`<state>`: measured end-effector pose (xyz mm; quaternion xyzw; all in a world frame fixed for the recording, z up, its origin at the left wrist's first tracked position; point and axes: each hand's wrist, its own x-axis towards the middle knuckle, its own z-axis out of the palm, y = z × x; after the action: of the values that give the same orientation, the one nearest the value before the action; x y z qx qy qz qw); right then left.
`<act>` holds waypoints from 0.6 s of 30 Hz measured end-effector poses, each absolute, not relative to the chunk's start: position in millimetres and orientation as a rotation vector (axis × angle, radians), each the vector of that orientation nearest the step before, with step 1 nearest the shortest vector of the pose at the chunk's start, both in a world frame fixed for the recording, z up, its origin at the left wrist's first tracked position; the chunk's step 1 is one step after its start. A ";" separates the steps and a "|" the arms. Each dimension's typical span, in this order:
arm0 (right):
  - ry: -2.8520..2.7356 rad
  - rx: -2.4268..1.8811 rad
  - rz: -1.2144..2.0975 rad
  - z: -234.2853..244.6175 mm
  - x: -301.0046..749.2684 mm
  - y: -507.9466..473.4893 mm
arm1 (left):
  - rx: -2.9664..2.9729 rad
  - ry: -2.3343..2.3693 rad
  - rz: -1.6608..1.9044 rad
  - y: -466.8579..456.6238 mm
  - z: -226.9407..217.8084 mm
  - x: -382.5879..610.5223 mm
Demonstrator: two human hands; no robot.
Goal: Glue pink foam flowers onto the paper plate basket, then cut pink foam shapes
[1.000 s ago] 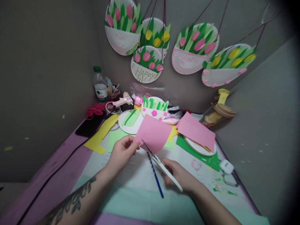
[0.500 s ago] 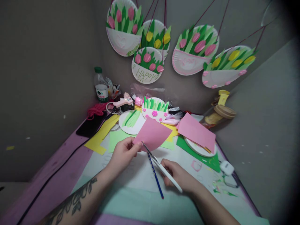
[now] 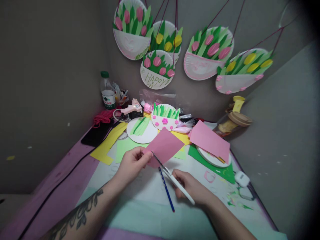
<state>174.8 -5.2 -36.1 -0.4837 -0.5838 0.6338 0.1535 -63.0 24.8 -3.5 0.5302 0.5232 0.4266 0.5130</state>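
Note:
A pink sheet of paper (image 3: pixel 166 144) is pinched at its left corner by my left hand (image 3: pixel 135 163), thumb on top. My right hand (image 3: pixel 187 186) grips a pair of white-handled scissors (image 3: pixel 178 183). Their blades lie at the paper's lower edge, the tip close to my left thumb. Part of the blades is hidden by the paper, so how far they stand apart is hard to see. Below the scissors a dark blue pencil (image 3: pixel 167 191) lies on the white table covering (image 3: pixel 142 193).
Behind the paper stand a plate pocket with green paper leaves (image 3: pixel 165 116) and a white plate with green strips (image 3: pixel 150 131). A glue gun (image 3: pixel 132 106) and bottle (image 3: pixel 108 93) are back left. More pink paper (image 3: pixel 210 140) lies right. Decorated plates (image 3: pixel 157 78) hang on the wall.
The pink paper has tilted slightly, its lower edge now coming down further over the scissor blades. Both hands have barely moved.

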 end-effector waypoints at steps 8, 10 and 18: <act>-1.661 -1.367 1.827 -35.8 174.4 -4.8 | 1.280 1.222 0.971 24.9 -0.6 -64.0; -1.664 -1.375 1.826 -35.8 174.4 -4.9 | 1.276 1.223 0.971 24.8 0.0 -64.0; -1.691 -1.386 1.796 -36.7 175.5 -3.1 | 1.327 1.211 0.887 26.5 3.8 -65.8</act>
<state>175.5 -3.1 -36.7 -0.4840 -0.5904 0.6270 0.1554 -65.8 26.5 3.8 0.5579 0.5092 0.3730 0.5388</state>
